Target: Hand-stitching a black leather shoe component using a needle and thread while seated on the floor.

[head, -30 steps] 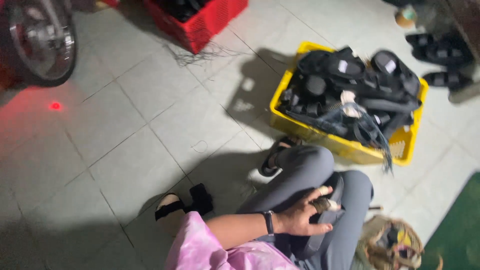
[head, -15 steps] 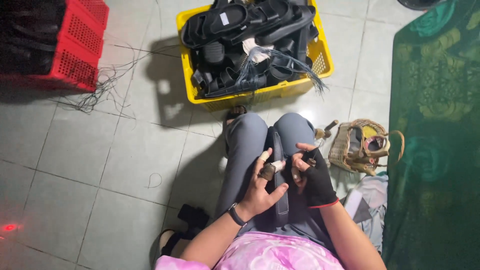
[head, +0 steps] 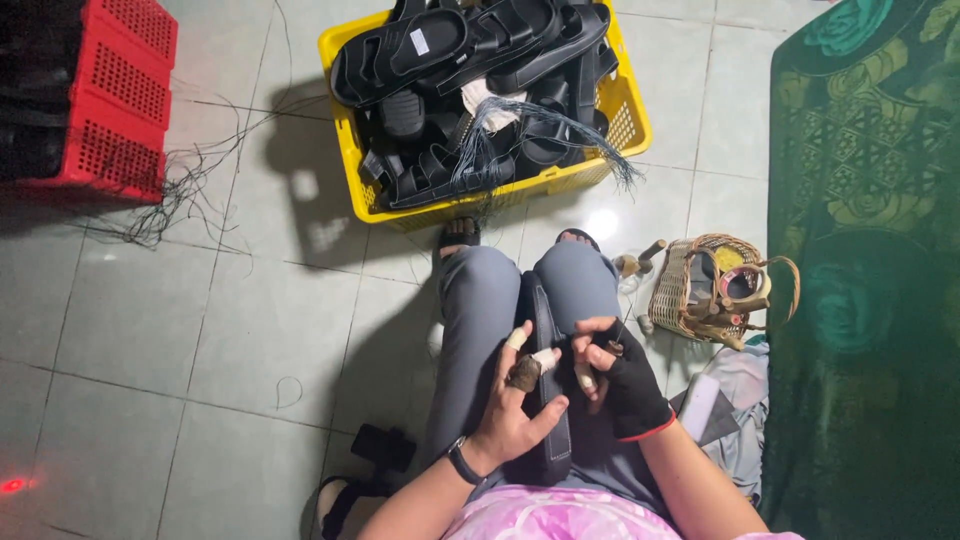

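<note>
Seated person, viewed from above. A black sandal lies lengthwise between the knees on the lap. The left hand, fingers taped, curls around the sandal's left edge, thumb across the sole. The right hand, in a black fingerless glove, pinches closed on a small tool at the sandal's right edge. Ahead on the tiled floor: a yellow crate of black sandals. Right: a wicker basket beside a green mat. Upper left: a red crate.
</note>
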